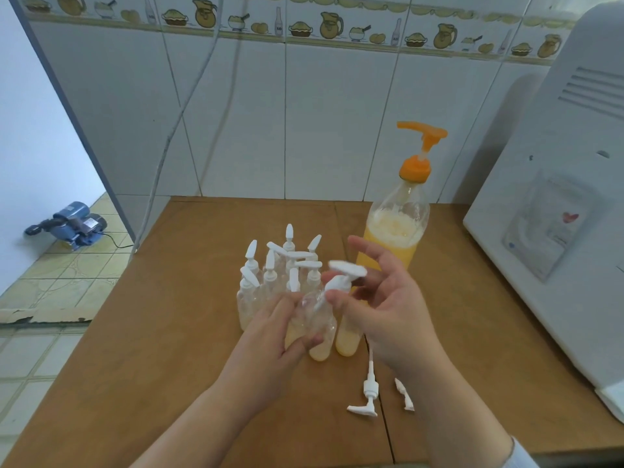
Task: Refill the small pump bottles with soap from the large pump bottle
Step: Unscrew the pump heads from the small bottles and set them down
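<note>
Standing right next to this: the left hand [270, 336] has its grip wrapped around a small clear bottle [315, 319], lifted just off the tabletop [175, 298] in front of the cluster of other small pump bottles [277, 275]. The right hand [381, 312] is pinching the white pump cap [341, 278] at that bottle's neck with thumb and a finger, the other fingers fanned out loose. Can't tell if it's going on or coming off, it's blurry there.

The big bottle [395, 231] with the orange pump is standing just behind the right hand, about half full of yellow soap. Two loose pump heads [368, 390] are lying near the front edge.

Tips for this bit, imo: keep the little bottle upright while twisting, since there's already soap sitting in the bottom. Turn the collar, not the nozzle head, or it just spins. Watch the dip tube, it'll drip when it comes clear. And mind the elbows, that crowd of bottles looks like it'd go down like dominoes, with the big one close by too.
</note>
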Available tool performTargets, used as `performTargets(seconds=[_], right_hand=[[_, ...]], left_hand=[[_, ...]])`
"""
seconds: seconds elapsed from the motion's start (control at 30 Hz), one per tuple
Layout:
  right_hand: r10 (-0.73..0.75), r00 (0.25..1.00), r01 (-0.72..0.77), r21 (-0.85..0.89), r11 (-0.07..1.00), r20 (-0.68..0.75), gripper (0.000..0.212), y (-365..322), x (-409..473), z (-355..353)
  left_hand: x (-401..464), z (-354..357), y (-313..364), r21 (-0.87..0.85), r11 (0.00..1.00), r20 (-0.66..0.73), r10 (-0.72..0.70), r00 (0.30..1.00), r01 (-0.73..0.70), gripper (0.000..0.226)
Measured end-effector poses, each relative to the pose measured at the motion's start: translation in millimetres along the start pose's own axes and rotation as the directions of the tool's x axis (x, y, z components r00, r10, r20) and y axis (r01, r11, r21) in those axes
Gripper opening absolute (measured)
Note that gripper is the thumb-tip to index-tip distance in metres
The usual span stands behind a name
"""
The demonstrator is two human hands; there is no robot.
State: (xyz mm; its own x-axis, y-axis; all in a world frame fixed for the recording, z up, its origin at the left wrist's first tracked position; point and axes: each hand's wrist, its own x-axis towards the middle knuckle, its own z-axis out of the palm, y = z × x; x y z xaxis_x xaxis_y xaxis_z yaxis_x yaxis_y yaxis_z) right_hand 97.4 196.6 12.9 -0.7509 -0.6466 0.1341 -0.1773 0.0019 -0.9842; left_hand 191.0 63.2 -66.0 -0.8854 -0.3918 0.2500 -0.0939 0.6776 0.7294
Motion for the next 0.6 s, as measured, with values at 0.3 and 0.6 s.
performTargets(seconds=[0.3, 0.6], right_hand=[[-0.078, 0.833, 0.188, 0.148, 0.971, -0.548, 0.028, 5.2, -1.9, -54.0], [0.175, 0.710, -0.291, -0.057, 0.955, -0.682, 0.018, 92.0, -21.0, -68.7]], left_hand=[[-6.8, 19.1, -32.7, -0.178, 0.940, -0.073, -0.308, 0.949, 0.291, 0.026], [-9.0, 45.5, -52.1, -0.214, 0.874, -0.058, -0.457, 0.888, 0.436, 0.034]])
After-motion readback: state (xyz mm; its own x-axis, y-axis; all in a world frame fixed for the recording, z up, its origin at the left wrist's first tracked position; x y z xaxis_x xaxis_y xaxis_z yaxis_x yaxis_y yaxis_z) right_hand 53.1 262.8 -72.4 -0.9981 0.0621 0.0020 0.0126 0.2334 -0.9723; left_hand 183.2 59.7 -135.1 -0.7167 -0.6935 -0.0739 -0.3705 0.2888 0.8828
